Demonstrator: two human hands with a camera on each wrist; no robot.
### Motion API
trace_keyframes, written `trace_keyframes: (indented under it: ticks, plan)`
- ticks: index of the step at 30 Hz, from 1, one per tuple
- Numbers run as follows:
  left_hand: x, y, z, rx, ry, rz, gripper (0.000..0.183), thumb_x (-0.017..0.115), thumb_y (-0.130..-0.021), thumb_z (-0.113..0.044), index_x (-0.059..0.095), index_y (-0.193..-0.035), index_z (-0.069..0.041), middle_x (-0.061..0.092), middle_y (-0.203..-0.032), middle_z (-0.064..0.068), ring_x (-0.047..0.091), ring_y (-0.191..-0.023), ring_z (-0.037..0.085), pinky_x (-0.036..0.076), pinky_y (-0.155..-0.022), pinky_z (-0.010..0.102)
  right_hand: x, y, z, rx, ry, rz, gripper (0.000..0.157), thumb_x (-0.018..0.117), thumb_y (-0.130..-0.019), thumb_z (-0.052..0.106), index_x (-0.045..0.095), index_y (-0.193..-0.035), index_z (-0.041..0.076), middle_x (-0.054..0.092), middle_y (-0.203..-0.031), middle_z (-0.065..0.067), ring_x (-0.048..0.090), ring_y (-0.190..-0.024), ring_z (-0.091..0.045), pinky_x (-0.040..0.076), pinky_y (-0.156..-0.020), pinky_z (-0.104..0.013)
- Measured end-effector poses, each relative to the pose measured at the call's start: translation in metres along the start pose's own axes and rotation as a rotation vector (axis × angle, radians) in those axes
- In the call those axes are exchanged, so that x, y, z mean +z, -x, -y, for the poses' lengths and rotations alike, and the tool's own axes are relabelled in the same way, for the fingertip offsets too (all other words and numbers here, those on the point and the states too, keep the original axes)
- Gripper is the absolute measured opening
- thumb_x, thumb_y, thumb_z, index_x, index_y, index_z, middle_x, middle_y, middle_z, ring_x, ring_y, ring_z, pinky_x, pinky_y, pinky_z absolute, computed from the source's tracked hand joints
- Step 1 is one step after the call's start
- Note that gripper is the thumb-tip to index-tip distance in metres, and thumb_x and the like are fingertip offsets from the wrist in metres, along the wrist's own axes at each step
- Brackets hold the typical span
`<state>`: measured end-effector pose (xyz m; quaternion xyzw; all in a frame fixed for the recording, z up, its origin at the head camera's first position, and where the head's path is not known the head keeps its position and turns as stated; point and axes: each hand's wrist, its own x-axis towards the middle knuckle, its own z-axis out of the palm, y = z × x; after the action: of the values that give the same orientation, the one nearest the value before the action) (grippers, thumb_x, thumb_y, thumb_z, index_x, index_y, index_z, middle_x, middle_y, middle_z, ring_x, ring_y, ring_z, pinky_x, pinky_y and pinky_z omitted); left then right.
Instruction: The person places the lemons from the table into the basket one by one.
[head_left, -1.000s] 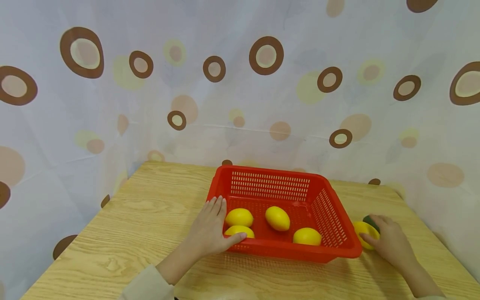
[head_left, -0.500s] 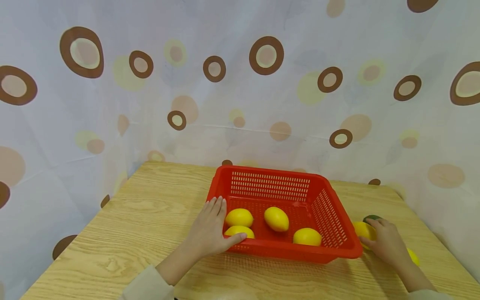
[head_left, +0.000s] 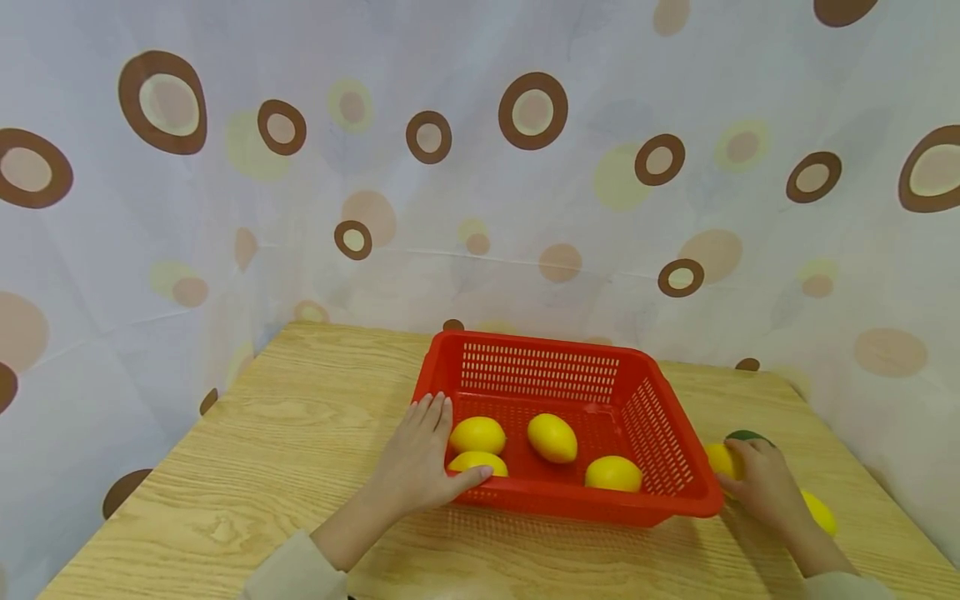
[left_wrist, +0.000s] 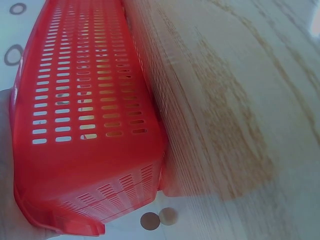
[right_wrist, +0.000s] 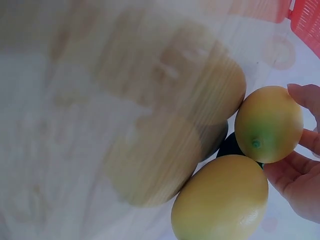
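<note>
My left hand (head_left: 416,462) rests on the near left corner of a red plastic basket (head_left: 570,493), fingers straight over the left rim and thumb along the front rim. Inside lie several lemons, among them one in the middle (head_left: 552,438). Right of the basket, my right hand (head_left: 765,487) grips a lemon (right_wrist: 270,125), thumb on one side and fingers on the other. That lemon is low at the basket's right wall, partly covered by the hand in the head view. A dark green rounded thing (head_left: 750,436) shows just behind my fingers, mostly hidden.
Another lemon (head_left: 819,512) lies on the wooden table (head_left: 247,467) beside my right wrist; the right wrist view shows this lemon (right_wrist: 220,200) close to the gripped one. A patterned curtain (head_left: 465,167) hangs behind and along both sides of the table.
My right hand has shifted slightly left and curled further round the lemon, uncovering the other lemon by its wrist. The middle lemon in the basket has rolled slightly left. My left hand stays put.
</note>
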<state>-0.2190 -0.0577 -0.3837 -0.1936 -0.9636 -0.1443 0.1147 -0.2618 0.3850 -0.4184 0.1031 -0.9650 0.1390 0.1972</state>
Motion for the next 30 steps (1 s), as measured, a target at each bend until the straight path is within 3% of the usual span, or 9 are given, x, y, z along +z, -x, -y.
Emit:
trace_keyframes:
  ticks: [8, 18, 30]
  plan:
    - [0.0002, 0.0, 0.0002, 0.0, -0.001, 0.001, 0.095, 0.045, -0.083, -0.067, 0.029, -0.142, 0.007, 0.028, -0.15, 0.021, 0.023, -0.14, 0.037, 0.02, -0.116, 0.047, 0.0027, -0.0011, 0.0013, -0.035, 0.017, -0.036, 0.048, 0.076, -0.069, 0.008, 0.055, -0.102, -0.02, 0.055, -0.095, -0.036, 0.051, -0.088, -0.05, 0.04, -0.08, -0.062]
    - [-0.0022, -0.0004, -0.0005, -0.004, 0.008, 0.007, 0.095, 0.046, -0.083, -0.065, 0.028, -0.142, 0.007, 0.027, -0.15, 0.021, 0.022, -0.14, 0.037, 0.019, -0.116, 0.047, 0.0015, -0.0068, 0.0023, -0.042, 0.015, 0.015, 0.051, 0.077, -0.067, 0.006, 0.054, -0.105, -0.02, 0.054, -0.094, -0.036, 0.053, -0.083, -0.045, 0.045, -0.074, -0.058]
    - [-0.0012, 0.0002, -0.0005, -0.002, 0.005, 0.002, 0.094, 0.046, -0.083, -0.065, 0.029, -0.141, 0.007, 0.028, -0.149, 0.022, 0.023, -0.14, 0.037, 0.021, -0.116, 0.046, 0.0065, -0.0093, 0.0019, -0.064, 0.027, 0.066, 0.053, 0.079, -0.064, 0.008, 0.055, -0.103, -0.018, 0.058, -0.088, -0.028, 0.055, -0.077, -0.034, 0.046, -0.064, -0.043]
